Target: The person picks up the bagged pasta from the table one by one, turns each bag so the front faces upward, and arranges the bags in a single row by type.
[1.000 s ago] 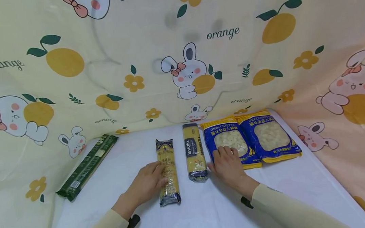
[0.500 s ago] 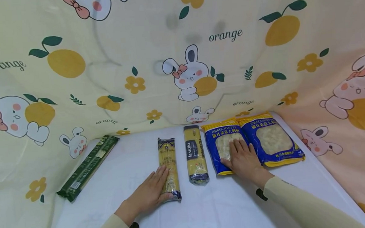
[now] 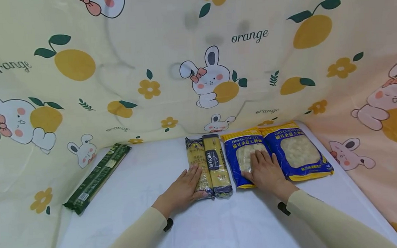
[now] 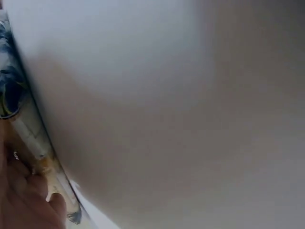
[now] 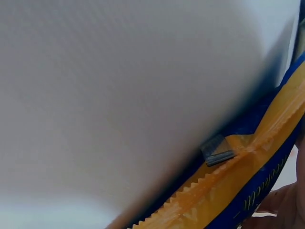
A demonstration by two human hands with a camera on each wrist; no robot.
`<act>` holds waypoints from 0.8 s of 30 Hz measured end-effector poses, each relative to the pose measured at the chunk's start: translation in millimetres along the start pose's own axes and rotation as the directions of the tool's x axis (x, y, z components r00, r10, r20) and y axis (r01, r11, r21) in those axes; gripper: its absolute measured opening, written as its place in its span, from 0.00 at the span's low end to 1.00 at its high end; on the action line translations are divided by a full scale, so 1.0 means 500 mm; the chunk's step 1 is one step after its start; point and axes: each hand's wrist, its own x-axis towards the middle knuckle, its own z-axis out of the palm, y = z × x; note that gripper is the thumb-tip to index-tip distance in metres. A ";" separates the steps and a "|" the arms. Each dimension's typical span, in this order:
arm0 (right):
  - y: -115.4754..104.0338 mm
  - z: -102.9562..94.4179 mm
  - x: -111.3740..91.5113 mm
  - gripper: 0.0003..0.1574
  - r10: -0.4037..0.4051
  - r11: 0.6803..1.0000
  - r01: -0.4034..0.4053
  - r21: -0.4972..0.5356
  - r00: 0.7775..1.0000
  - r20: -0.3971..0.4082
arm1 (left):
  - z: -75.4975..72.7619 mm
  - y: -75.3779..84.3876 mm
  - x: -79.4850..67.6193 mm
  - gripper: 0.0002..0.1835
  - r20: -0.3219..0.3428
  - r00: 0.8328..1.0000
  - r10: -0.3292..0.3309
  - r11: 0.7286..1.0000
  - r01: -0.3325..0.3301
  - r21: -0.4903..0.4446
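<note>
In the head view my left hand [image 3: 182, 187] lies with its fingers extended over the lower part of a gold spaghetti packet [image 3: 196, 152]. That packet is side by side with a second spaghetti packet [image 3: 218, 162], labelled "la sicilia". My right hand [image 3: 268, 172] rests flat on the lower half of a blue and yellow orecchiette bag [image 3: 233, 148], partly covering its clear window. The left wrist view has fingers [image 4: 28, 205] along a packet [image 4: 31, 131] at the left edge. The right wrist view catches the bag's yellow serrated end [image 5: 224, 176].
Another blue and yellow orecchiette bag [image 3: 299, 149] adjoins the first on its right. A long green packet [image 3: 97, 178] lies slanted at the table's left. The white-covered table [image 3: 147, 163] meets a printed cloth backdrop [image 3: 168, 40] behind and at the sides.
My left hand and its spaghetti packet have moved right and away from me, up beside the "la sicilia" packet. My right hand has shifted right onto the bag and has since stayed there.
</note>
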 end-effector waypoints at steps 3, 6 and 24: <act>0.004 -0.003 -0.001 0.56 0.014 1.000 -0.014 -0.005 1.000 0.011 | -0.003 0.022 0.017 0.53 -0.004 1.000 0.007 1.000 -0.007 0.018; 0.006 -0.002 0.000 0.56 0.011 1.000 -0.011 -0.004 1.000 0.018 | -0.008 0.032 0.019 0.52 -0.008 1.000 -0.021 0.996 0.021 0.081; -0.002 0.008 -0.003 0.56 0.014 1.000 -0.014 0.014 1.000 -0.027 | -0.024 0.012 0.015 0.53 0.035 0.997 -0.071 0.994 0.068 0.083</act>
